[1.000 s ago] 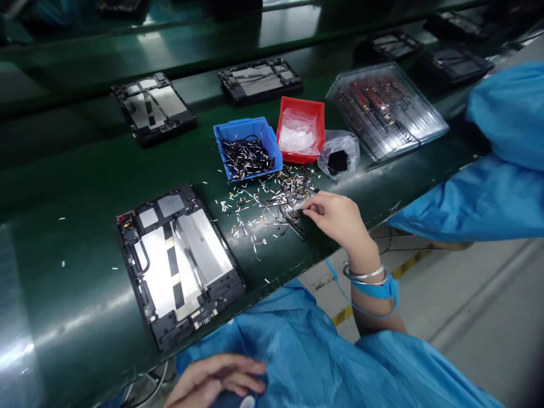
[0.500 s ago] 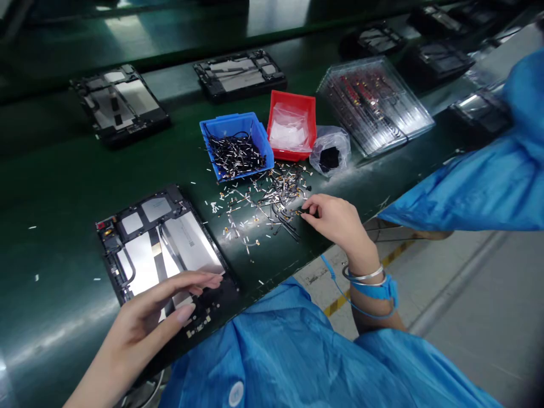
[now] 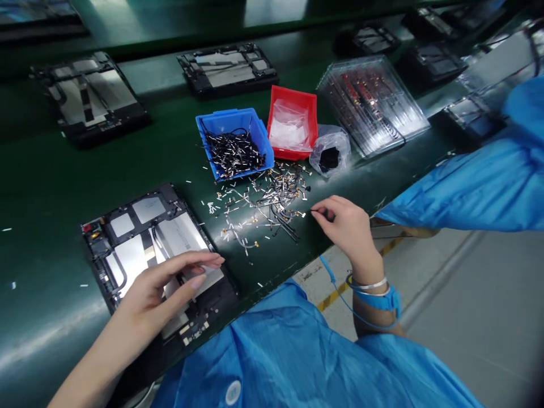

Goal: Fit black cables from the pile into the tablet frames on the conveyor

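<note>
My left hand (image 3: 164, 286) hovers over the lower part of an opened tablet (image 3: 174, 226), fingers stretched out and thumb apart, holding nothing. The tablet lies with its silver panels, black ribbon cables and small boards exposed. My right hand (image 3: 348, 226) is pinched closed just right of a loose pile of small cables (image 3: 280, 195). Whatever is between its fingertips is too small to make out. Black and grey wires with tiny connectors and white tabs make up the pile. Behind it, a blue bin (image 3: 270, 156) holds many black cables with white ends.
A red bin (image 3: 312, 122) with clear plastic bags and an open bag of black material (image 3: 329, 158) adjoin the blue bin. Clear stacked trays (image 3: 374, 105) stand right of them. More opened tablets (image 3: 227, 68) lie behind. A co-worker's blue sleeve (image 3: 459, 175) reaches in at right.
My right hand has drawn back to the right, off the edge of the cable pile. My left hand has risen slightly over the tablet. The tablets on the left appear further left in view.
</note>
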`<state>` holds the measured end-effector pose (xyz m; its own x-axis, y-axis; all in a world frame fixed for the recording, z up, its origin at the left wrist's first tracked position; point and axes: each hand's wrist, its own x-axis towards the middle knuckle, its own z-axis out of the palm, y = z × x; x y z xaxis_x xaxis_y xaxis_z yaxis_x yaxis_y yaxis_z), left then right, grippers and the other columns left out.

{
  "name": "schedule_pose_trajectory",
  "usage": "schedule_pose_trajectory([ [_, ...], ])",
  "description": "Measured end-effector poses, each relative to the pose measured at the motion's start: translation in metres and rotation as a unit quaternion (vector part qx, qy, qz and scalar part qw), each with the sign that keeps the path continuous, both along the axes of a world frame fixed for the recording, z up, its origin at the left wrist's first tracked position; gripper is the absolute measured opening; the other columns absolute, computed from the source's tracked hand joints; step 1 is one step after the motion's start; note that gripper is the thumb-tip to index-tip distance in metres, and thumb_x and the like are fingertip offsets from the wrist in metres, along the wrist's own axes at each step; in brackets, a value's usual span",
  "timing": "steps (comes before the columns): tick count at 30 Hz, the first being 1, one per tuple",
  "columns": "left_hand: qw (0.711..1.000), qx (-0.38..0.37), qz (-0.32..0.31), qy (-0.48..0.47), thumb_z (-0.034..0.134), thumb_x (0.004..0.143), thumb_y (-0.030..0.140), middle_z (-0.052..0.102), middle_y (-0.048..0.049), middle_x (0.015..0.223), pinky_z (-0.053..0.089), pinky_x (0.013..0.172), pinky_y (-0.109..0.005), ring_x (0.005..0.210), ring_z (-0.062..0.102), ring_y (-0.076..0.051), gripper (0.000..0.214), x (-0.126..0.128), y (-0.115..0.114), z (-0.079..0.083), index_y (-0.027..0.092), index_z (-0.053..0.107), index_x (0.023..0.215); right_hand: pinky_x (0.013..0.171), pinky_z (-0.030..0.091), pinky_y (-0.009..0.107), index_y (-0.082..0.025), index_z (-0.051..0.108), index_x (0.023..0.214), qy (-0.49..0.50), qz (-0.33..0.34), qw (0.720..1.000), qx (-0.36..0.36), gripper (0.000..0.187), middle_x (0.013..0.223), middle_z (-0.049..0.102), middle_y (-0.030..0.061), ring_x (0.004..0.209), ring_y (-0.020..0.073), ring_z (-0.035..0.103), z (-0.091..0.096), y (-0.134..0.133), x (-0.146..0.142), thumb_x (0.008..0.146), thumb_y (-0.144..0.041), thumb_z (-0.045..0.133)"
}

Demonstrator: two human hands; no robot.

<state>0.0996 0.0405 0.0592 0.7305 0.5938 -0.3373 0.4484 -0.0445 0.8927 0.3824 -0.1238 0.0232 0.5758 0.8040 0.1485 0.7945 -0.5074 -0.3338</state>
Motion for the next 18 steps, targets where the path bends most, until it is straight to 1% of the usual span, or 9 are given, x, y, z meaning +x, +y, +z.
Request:
schedule_pose_trajectory([
  [2,1.0,0.006,-0.016,-0.008,0.065,0.077,0.049,0.074,-0.0054,0.101,0.055,0.082,-0.032,0.095,0.068,-0.029,0.031,0.005,0.002,-0.002,0.03,0.076,0.1,0.06,0.039,0.026,-0.021,0.068,0.079,0.023,-0.002,0.999,-0.027,0.005,0.07,0.061,-0.0005,0.065,0.0141,0.055,0.0,0.004,-0.003,0.078,-0.02,0.063],
  [5,0.998,0.019,-0.058,-0.026,0.062,0.08,0.047,0.074,-0.0055,0.1,0.055,0.082,-0.032,0.092,0.07,-0.027,0.03,0.015,0.004,-0.005,0.029,0.075,0.101,0.059,0.037,0.025,-0.021,0.067,0.079,0.024,-0.004,0.998,-0.065,0.008,0.072,0.063,-0.0007,0.065,0.0138,0.056,0.002,0.016,-0.009,0.074,-0.017,0.065],
  [9,0.992,0.021,-0.114,-0.051,0.058,0.085,0.041,0.074,-0.0045,0.104,0.055,0.085,-0.034,0.097,0.068,-0.025,0.027,0.029,0.005,-0.005,0.027,0.072,0.104,0.055,0.031,0.025,-0.021,0.065,0.069,0.038,-0.023,0.989,-0.143,0.01,0.063,0.062,-0.0014,0.059,0.0135,0.054,0.007,0.028,-0.009,0.072,-0.014,0.06],
  [11,0.989,0.024,-0.134,-0.06,0.057,0.087,0.039,0.073,-0.0036,0.105,0.054,0.086,-0.034,0.097,0.068,-0.023,0.026,0.036,0.005,-0.003,0.026,0.07,0.106,0.054,0.032,0.025,-0.021,0.064,0.065,0.066,-0.034,0.985,-0.158,0.01,0.06,0.062,-0.0015,0.057,0.0132,0.054,0.009,0.027,-0.006,0.071,-0.014,0.059],
  [13,0.986,0.026,-0.151,-0.061,0.056,0.088,0.037,0.073,-0.0039,0.106,0.053,0.086,-0.034,0.097,0.067,-0.022,0.026,0.042,0.005,-0.001,0.025,0.069,0.106,0.054,0.034,0.024,-0.02,0.063,0.065,0.093,-0.045,0.986,-0.133,0.01,0.06,0.061,-0.0017,0.056,0.0128,0.054,0.012,0.02,-0.003,0.071,-0.013,0.059],
  [15,0.985,0.03,-0.164,-0.054,0.055,0.088,0.036,0.072,-0.0046,0.107,0.054,0.084,-0.034,0.097,0.067,-0.022,0.026,0.047,0.005,0.001,0.023,0.069,0.106,0.055,0.037,0.024,-0.02,0.062,0.067,0.104,-0.032,0.991,-0.073,0.009,0.06,0.06,-0.0019,0.056,0.0121,0.054,0.016,0.011,-0.002,0.071,-0.013,0.059],
  [18,0.983,0.044,-0.168,-0.057,0.053,0.089,0.034,0.07,-0.0045,0.112,0.053,0.083,-0.035,0.099,0.065,-0.022,0.026,0.055,0.005,0.0,0.024,0.068,0.108,0.055,0.039,0.023,-0.019,0.062,0.07,0.056,0.045,0.997,0.028,0.008,0.063,0.058,-0.0014,0.057,0.0118,0.052,0.024,0.0,-0.002,0.076,-0.016,0.057],
])
